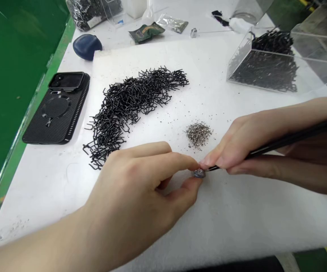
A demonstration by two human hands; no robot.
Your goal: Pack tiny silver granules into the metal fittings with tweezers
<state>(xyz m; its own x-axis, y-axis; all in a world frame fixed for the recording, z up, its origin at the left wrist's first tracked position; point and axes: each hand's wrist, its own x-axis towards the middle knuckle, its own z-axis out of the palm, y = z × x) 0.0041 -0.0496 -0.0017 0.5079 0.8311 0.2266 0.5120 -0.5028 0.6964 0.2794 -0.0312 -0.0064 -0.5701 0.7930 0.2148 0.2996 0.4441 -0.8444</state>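
Nearest to us is the left arm (64, 234), which comes in from the bottom left corner and ends in the left hand (135, 185). That hand has its thumb and pointer finger close together, with a gray bit (199, 173) pinched between the tips. The gray bit is very small, a bit shiny and round-looking, with little marks on its top that are too tiny to make out. It sits right at the ends of the left finger and thumb, just over the white desk (38, 196); I cannot tell if it touches the desk. The right hand (245, 147) comes from the other side and holds a thin black tool (293, 138), with its fingers closed around it. The tool's dark tip points at the gray bit and is right beside it; I cannot tell if they touch. The right fingertips are very close to the left pointer finger. Just past the hands is a small heap of shiny specks (199, 135), with some loose ones spread around. Up and to the left lies a long, curved pile of bent black sticks (135, 94). Left of that pile is a black phone (57, 107), back side up. A clear box (265, 64) full of black pieces stands at the far right.
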